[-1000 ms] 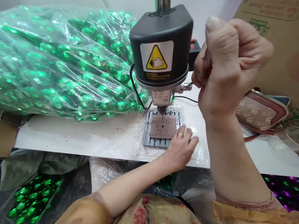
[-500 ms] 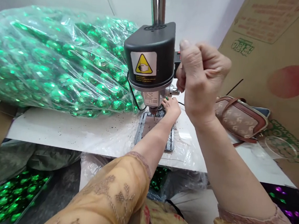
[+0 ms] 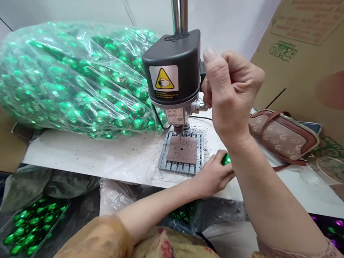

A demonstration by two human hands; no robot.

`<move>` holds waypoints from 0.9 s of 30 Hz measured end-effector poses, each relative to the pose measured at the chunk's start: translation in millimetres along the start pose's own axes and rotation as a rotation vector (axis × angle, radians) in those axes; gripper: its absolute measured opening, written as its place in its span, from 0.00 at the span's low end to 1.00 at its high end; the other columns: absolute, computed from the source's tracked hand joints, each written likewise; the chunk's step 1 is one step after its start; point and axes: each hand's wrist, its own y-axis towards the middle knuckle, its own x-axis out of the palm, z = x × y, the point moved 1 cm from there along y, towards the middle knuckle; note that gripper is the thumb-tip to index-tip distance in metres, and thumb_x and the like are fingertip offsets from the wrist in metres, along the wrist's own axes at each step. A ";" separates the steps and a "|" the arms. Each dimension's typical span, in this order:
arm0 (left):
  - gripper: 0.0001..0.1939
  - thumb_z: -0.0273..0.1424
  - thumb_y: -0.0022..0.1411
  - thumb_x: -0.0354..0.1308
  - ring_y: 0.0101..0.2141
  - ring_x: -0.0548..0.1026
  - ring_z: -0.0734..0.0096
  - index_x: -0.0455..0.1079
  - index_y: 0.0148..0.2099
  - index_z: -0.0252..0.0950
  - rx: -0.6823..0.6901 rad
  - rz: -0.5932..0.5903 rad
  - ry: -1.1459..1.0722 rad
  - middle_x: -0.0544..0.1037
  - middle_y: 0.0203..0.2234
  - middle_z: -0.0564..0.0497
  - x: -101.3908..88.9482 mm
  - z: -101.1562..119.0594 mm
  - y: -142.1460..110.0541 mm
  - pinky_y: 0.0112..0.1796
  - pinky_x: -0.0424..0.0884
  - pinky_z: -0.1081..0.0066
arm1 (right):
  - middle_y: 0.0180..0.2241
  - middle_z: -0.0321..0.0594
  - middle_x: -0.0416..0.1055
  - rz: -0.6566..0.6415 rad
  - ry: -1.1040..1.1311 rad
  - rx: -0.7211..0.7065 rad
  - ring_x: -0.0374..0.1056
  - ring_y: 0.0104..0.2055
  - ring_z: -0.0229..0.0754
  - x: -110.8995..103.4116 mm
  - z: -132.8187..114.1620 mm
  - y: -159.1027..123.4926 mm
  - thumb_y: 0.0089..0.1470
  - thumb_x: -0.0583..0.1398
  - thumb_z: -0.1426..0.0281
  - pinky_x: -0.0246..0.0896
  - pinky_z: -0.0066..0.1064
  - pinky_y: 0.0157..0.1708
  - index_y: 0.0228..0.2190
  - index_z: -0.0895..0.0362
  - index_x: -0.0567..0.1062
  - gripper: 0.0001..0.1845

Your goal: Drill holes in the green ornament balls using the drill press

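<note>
A small bench drill press [image 3: 173, 68] with a black head stands on the white table. Its thin bit points down at a brown square plate [image 3: 184, 156] with a dark hole, which lies on the slotted metal base [image 3: 180, 168]. My right hand [image 3: 233, 94] is closed in a fist beside the drill head, around the feed lever; the fist covers most of the lever. Low on the table, right of the base, my left hand [image 3: 216, 174] has its fingers closed on a shiny green bauble [image 3: 226, 159], partly hidden behind my right forearm.
A large clear bag of green baubles [image 3: 73, 79] lies left of the drill. A patterned handbag [image 3: 283, 135] and a clear plastic cup [image 3: 336, 175] are at right, before a cardboard box [image 3: 310, 77]. Below the table edge stands a tub of green baubles [image 3: 33, 225].
My left hand has come from behind the drill base to its right front, with the green bauble in it. My right fist stays by the drill head. The view has shifted slightly.
</note>
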 end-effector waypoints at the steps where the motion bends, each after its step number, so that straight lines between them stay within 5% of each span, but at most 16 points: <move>1: 0.12 0.38 0.69 0.54 0.51 0.70 0.56 0.74 0.49 0.41 -0.045 -0.005 -0.077 0.69 0.48 0.43 -8.0 6.6 -19.5 0.53 0.71 0.55 | 0.14 0.29 0.50 0.000 0.005 -0.001 0.46 0.16 0.25 -0.1 0.0 0.1 0.59 0.59 0.53 0.39 0.28 0.20 0.14 0.56 0.54 0.32; 7: 0.21 0.48 0.66 0.58 0.34 0.76 0.69 0.69 0.56 0.43 -0.573 0.271 -0.700 0.75 0.43 0.47 -89.9 14.0 -103.0 0.33 0.74 0.69 | 0.12 0.28 0.50 0.006 0.070 -0.058 0.45 0.14 0.28 1.7 2.1 2.7 0.61 0.57 0.73 0.36 0.33 0.19 0.15 0.54 0.54 0.26; 9: 0.22 0.46 0.64 0.62 0.33 0.76 0.70 0.70 0.56 0.44 -0.621 0.300 -0.648 0.75 0.41 0.48 -111.2 17.0 -118.9 0.32 0.72 0.71 | 0.12 0.27 0.50 0.023 0.095 -0.085 0.45 0.13 0.29 2.9 4.4 4.0 0.61 0.57 0.75 0.35 0.34 0.18 0.15 0.53 0.55 0.25; 12: 0.16 0.41 0.63 0.64 0.42 0.75 0.66 0.75 0.52 0.43 -0.514 0.192 -0.314 0.76 0.43 0.47 -131.2 25.8 -132.7 0.41 0.73 0.69 | 0.12 0.26 0.49 0.037 0.118 -0.118 0.44 0.12 0.30 4.4 9.0 5.7 0.60 0.56 0.76 0.34 0.35 0.18 0.16 0.51 0.55 0.24; 16: 0.12 0.38 0.65 0.61 0.53 0.72 0.61 0.78 0.50 0.46 -0.323 0.238 0.028 0.74 0.48 0.46 -143.1 18.4 -137.7 0.50 0.71 0.66 | 0.11 0.27 0.49 0.057 0.133 -0.120 0.46 0.14 0.32 3.9 13.3 8.2 0.59 0.56 0.78 0.35 0.36 0.19 0.16 0.49 0.56 0.24; 19: 0.15 0.42 0.63 0.63 0.49 0.73 0.62 0.78 0.50 0.45 -0.262 0.507 0.047 0.73 0.48 0.46 -144.1 -9.7 -138.0 0.43 0.74 0.70 | 0.11 0.27 0.50 0.057 0.083 -0.102 0.46 0.13 0.32 1.1 16.0 11.5 0.60 0.55 0.77 0.36 0.37 0.18 0.14 0.48 0.56 0.25; 22: 0.21 0.47 0.62 0.63 0.36 0.75 0.71 0.75 0.53 0.43 -0.269 0.832 -0.136 0.75 0.44 0.47 -139.0 -41.9 -141.6 0.33 0.74 0.74 | 0.10 0.25 0.51 0.041 0.064 -0.075 0.45 0.12 0.32 -2.7 22.8 16.3 0.59 0.56 0.74 0.36 0.38 0.16 0.14 0.47 0.55 0.25; 25: 0.24 0.49 0.61 0.63 0.29 0.73 0.78 0.72 0.55 0.42 -0.287 1.016 -0.249 0.75 0.44 0.50 -133.2 -61.9 -148.1 0.31 0.72 0.76 | 0.07 0.23 0.47 0.007 0.063 -0.045 0.43 0.11 0.31 -6.1 34.2 23.2 0.50 0.66 0.56 0.33 0.38 0.13 0.12 0.46 0.53 0.30; 27: 0.25 0.49 0.61 0.63 0.30 0.74 0.78 0.72 0.55 0.42 -0.303 1.008 -0.266 0.74 0.46 0.49 -131.7 -67.1 -151.7 0.32 0.73 0.77 | 0.08 0.22 0.50 -0.026 0.063 -0.042 0.42 0.13 0.30 -8.3 43.2 29.0 0.46 0.65 0.44 0.34 0.37 0.14 0.13 0.47 0.55 0.32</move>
